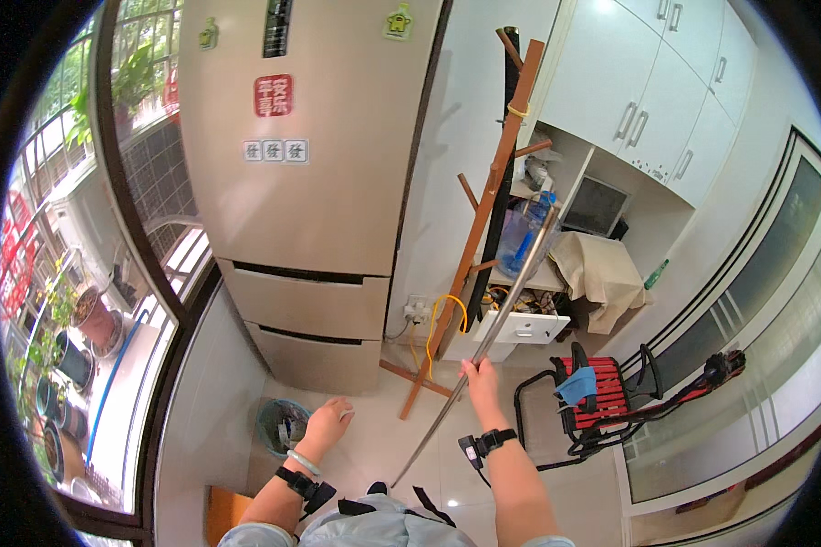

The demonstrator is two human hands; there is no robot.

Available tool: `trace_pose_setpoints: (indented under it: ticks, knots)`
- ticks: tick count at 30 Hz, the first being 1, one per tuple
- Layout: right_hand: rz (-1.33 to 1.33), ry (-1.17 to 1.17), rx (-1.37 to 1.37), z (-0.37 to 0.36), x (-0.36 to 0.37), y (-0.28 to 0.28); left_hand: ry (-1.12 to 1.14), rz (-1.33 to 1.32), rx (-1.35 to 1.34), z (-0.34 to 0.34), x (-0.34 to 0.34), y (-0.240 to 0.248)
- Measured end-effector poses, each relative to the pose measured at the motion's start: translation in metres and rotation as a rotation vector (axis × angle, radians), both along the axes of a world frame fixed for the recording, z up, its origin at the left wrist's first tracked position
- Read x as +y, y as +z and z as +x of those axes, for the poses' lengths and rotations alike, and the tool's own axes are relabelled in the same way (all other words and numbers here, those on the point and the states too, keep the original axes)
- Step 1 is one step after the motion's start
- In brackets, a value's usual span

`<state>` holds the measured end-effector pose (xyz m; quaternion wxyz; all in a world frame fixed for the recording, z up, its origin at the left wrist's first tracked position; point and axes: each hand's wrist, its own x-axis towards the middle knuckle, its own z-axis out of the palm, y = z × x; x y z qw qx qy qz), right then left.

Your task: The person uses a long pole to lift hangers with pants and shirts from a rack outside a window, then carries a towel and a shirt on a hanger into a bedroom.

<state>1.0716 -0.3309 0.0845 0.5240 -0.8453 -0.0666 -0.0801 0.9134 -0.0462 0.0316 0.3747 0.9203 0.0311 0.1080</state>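
My right hand (pixel 480 378) is wrapped round a long, thin silver metal pole (pixel 511 301). The pole slants from near my foot at the bottom up to the right, its upper end passing in front of a blue-tinted water jug (pixel 517 244). My left hand (pixel 328 425) hovers to the left, apart from the pole, above and beside a small waste bin (pixel 269 428). Its fingers curl inward, with a small whitish spot at the fingertips that is too small to name. Black straps with small devices sit on both wrists, and a pale bangle on the left.
A beige fridge (pixel 301 219) stands ahead, beside a wooden coat stand (pixel 493 196) with a yellow cable. An open drawer (pixel 523 327) juts from the white cabinet. A red-slatted black chair (pixel 602 397) holds a blue cloth. Windows with potted plants (pixel 96 319) line the left; sliding doors (pixel 739 392) the right.
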Motion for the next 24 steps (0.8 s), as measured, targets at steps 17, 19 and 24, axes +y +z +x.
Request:
trace_pose_setpoints:
  ticks: [17, 19, 24]
  knots:
    - [0.053, 0.168, 0.04, 0.239, 0.041, -0.053, 0.116, 0.039, 0.155, 0.062, -0.003, -0.005]
    - [-0.006, 0.169, 0.071, 0.24, 0.048, -0.054, 0.12, 0.051, 0.167, 0.067, -0.005, -0.006]
    - [0.031, 0.16, 0.092, 0.262, 0.03, -0.109, 0.081, 0.026, 0.232, 0.095, -0.026, -0.007]
